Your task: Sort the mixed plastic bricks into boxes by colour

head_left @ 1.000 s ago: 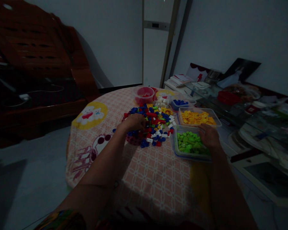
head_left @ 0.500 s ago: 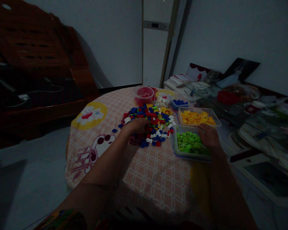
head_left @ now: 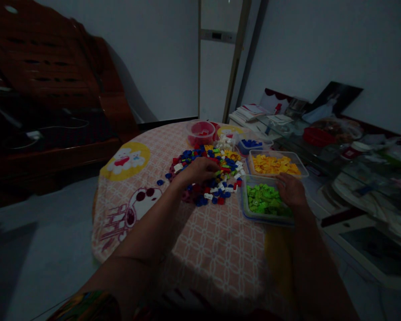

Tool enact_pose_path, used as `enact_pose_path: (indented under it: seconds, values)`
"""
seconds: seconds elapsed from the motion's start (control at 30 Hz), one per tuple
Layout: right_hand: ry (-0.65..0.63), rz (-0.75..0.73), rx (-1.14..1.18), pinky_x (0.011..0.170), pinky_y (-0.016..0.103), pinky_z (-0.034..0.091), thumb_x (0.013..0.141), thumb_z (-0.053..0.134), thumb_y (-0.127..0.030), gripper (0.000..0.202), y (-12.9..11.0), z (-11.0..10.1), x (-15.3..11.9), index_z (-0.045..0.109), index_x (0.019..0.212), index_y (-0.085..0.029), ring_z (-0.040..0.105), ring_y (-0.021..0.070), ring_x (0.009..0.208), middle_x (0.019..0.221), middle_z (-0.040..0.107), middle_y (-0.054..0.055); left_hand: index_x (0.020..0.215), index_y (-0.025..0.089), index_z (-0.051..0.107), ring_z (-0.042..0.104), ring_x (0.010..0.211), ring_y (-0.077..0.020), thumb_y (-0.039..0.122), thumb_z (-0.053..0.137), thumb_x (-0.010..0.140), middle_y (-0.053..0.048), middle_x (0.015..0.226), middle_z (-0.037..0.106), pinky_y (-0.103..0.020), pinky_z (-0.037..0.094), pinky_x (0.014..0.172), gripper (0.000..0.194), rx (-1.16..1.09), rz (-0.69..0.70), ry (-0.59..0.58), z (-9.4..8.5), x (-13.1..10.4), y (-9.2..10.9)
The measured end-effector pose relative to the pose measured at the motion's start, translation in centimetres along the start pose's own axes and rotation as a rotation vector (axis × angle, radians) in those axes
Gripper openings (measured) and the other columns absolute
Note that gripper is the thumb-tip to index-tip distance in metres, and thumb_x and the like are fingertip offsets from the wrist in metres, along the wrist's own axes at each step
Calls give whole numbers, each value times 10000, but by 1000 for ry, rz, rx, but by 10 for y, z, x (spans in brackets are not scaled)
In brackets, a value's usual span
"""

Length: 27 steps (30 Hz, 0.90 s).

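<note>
Over the mixed heap of toy building bricks [head_left: 225,189], my left hand [head_left: 198,170] is closed in a pinch, with a small green brick [head_left: 218,173] showing at its fingertips. Red, blue, white and yellow pieces lie around and under that hand. My right hand [head_left: 291,191] grips the far right rim of a clear plastic container [head_left: 254,216], fingers curled over the edge. Inside the container lie green bricks [head_left: 263,198]. Just behind it stands another clear container [head_left: 302,167] of yellow bricks [head_left: 276,165].
Farther back on the patterned tablecloth [head_left: 217,245] are a pink bowl [head_left: 200,133] with some red pieces, a pile of white bricks [head_left: 225,141] and a container of blue bricks [head_left: 251,143]. A cluttered glass table [head_left: 324,156] stands right; a wooden bench [head_left: 53,89] stands left.
My left hand has lifted slightly and shifted right over the heap, and a green brick now shows at its fingertips. My right hand stays on the container rim.
</note>
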State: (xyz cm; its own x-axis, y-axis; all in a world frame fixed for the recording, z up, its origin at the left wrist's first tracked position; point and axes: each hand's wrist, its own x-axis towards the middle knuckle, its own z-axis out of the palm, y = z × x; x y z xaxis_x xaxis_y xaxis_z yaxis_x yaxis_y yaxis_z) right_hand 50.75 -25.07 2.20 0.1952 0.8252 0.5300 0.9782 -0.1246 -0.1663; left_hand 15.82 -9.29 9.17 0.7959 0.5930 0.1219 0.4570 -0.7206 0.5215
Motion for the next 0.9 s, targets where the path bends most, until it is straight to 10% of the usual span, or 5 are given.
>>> enact_pose_path:
  seconds: [0.37,0.6,0.9]
  values:
    - [-43,7,-25,998,504,496,851,450,-294,369,-1,-1,0,733,1042,-153,637,318,1111,1164,706,167,1268,179,649,679,901,-156,208,593,884,-81,1038,737,-270,522,811,389,-386,361,62,67,8,68]
    - [-21,3,-8,1001,522,495,848,464,-285,348,-2,-1,0,739,1024,-164,643,322,1118,1138,723,150,1103,167,728,668,956,-187,169,587,858,-88,1053,729,-295,511,882,283,-30,126,162,38,12,31]
    - [-36,-2,-23,991,526,501,860,460,-292,358,2,0,0,741,1052,-182,634,323,1117,1137,723,139,914,180,767,671,845,-185,209,589,833,-53,907,756,-253,473,754,198,269,-134,-15,17,6,-20]
